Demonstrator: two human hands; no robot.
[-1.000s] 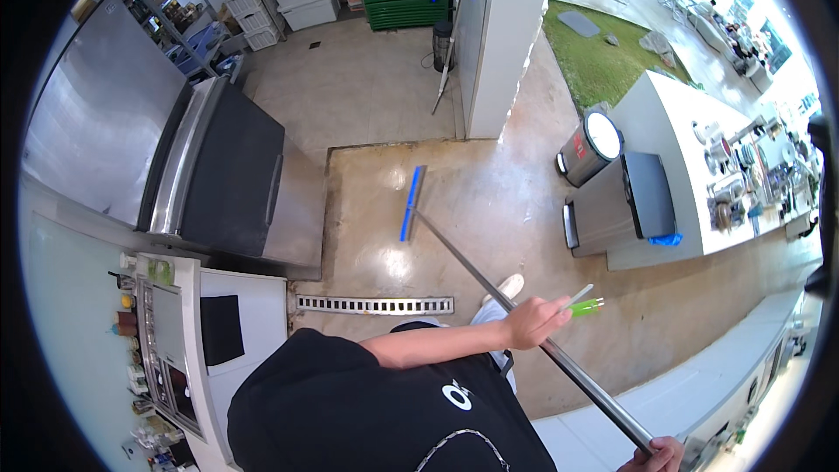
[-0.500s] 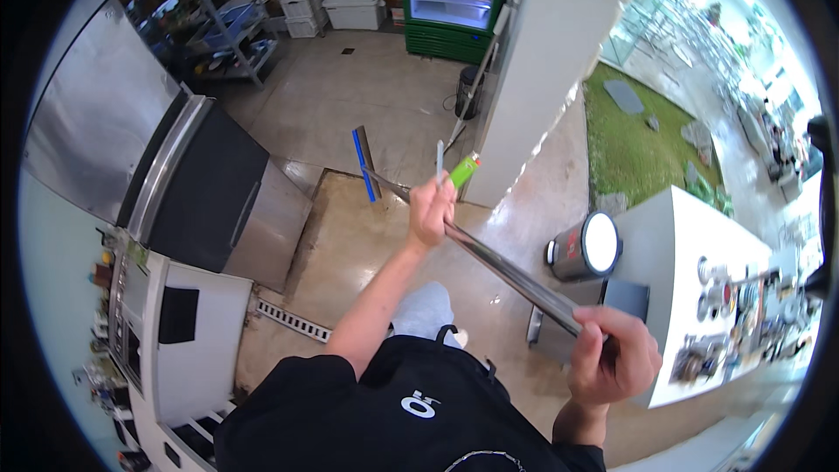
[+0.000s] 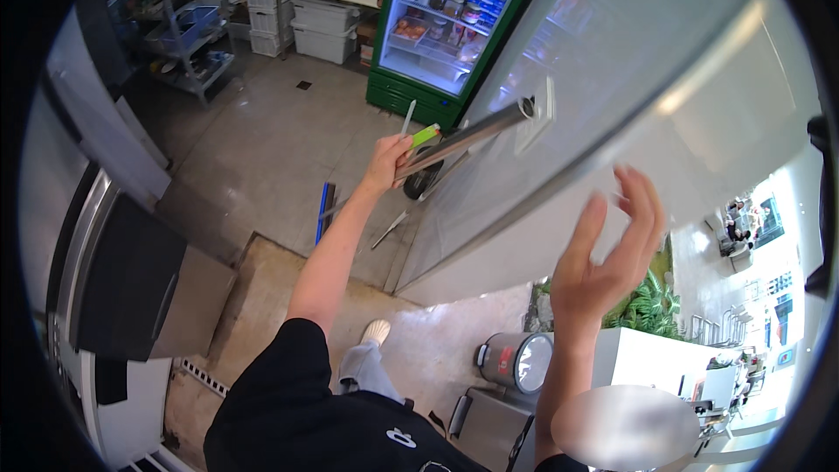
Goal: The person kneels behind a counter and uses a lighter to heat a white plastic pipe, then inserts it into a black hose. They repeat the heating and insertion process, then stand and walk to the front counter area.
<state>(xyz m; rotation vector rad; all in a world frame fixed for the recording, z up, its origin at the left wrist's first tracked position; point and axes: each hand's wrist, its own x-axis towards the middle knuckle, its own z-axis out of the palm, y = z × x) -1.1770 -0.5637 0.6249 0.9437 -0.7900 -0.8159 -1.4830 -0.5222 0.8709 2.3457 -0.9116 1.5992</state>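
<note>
My left hand (image 3: 386, 163), stretched forward, is closed round the metal pole of a floor squeegee. The squeegee's blue-edged blade (image 3: 324, 211) is low, over the floor beyond my left forearm. From there the metal pole (image 3: 472, 134) slants up to the right, its open end close to a white fitting on the pale wall panel. Pinched in the same hand are a green lighter (image 3: 426, 135) and a thin whitish stick (image 3: 408, 117) whose kind I cannot make out. My right hand (image 3: 603, 253) is raised, holding nothing, its fingers apart and slightly blurred.
A glossy pale wall (image 3: 559, 201) runs along my right. Ahead stands a green-framed display fridge (image 3: 437, 26), with white crates (image 3: 325, 29) and a metal shelf rack (image 3: 183, 35) farther left. A dark-lidded appliance (image 3: 122, 271) is at left, a round trash bin (image 3: 516, 362) at lower right.
My right hand has let go of the pole and opened. My left hand has carried the squeegee forward, its upper end now raised toward the wall. I have moved closer to the fridge and wall.
</note>
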